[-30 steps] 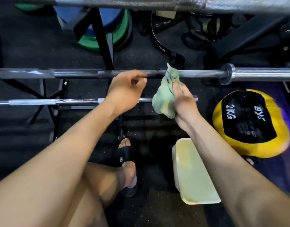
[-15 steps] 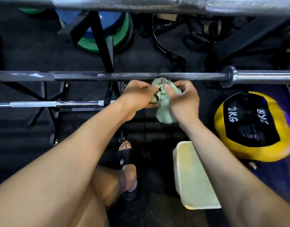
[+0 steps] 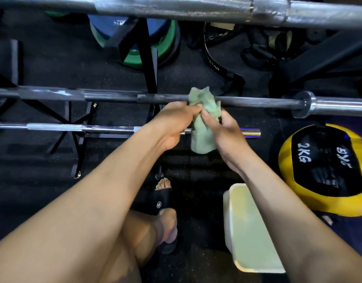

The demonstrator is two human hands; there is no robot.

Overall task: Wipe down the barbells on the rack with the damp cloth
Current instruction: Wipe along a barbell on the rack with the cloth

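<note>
Our left hand [image 3: 174,121] and right hand [image 3: 227,129] both pinch the green cloth [image 3: 203,119]. Its top edge overlaps the dark bar [image 3: 114,97], whose length lies bare on either side

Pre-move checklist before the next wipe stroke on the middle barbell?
1. Green cloth held: ok, left hand and right hand both pinch it.
2. Cloth around the middle barbell: not ok, bunched in front of it.
3. Cloth damp: cannot tell.
4. Path along the shaft to the collar: ok, nothing on it.
5. Pale tub and yellow 2KG ball clear of the hands: ok, both lie below on the floor.
</note>
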